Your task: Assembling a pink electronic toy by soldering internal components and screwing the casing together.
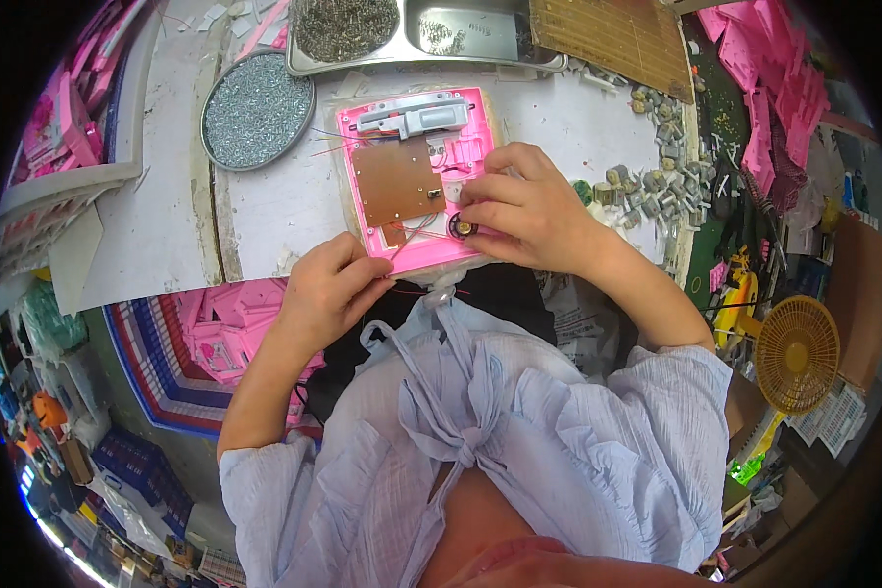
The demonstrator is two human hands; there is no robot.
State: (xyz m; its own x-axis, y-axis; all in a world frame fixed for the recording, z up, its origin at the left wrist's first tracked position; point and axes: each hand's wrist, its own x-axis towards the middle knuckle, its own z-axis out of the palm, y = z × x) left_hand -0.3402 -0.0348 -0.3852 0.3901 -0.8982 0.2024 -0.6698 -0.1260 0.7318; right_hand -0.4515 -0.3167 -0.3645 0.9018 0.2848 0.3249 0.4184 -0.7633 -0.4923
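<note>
While left hand [328, 289] pinches one red wire [407, 240] | right hand [519, 206] apparently grips one speaker [461, 227]

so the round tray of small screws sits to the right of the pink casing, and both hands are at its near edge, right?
Not quite: the round tray of screws sits to the left of the pink casing, as the head view shows. The rest holds: the left hand and right hand are both at its near edge.
</note>
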